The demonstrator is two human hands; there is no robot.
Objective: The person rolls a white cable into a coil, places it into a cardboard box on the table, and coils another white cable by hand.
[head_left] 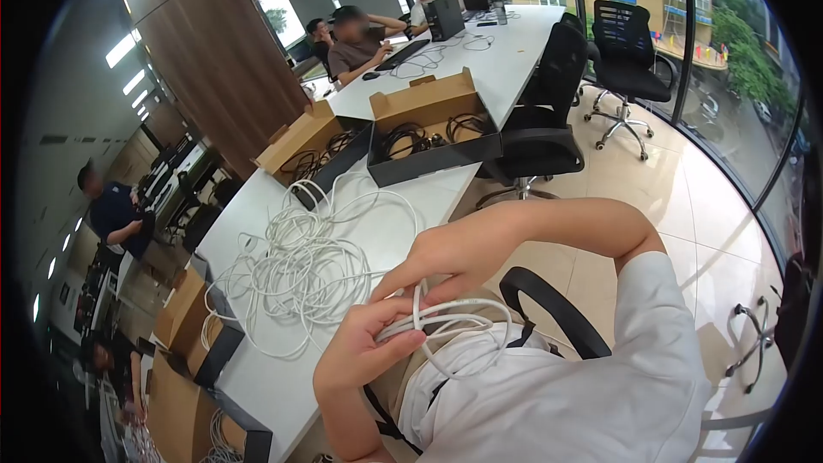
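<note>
Wrapping step, looks like — white, looped, plastic-coated cable coil (467, 303) in front of us
Our left hand (364, 350) grips the loops, right hand (441, 264) pinches the crossing strand — next wrap probably needs steady tension.

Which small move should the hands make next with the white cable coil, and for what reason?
Perhaps the right hand should draw the crossing strand snug: it lies across the white cable coil, close to that hand's fingertips, while the left hand grips the coil.
</note>
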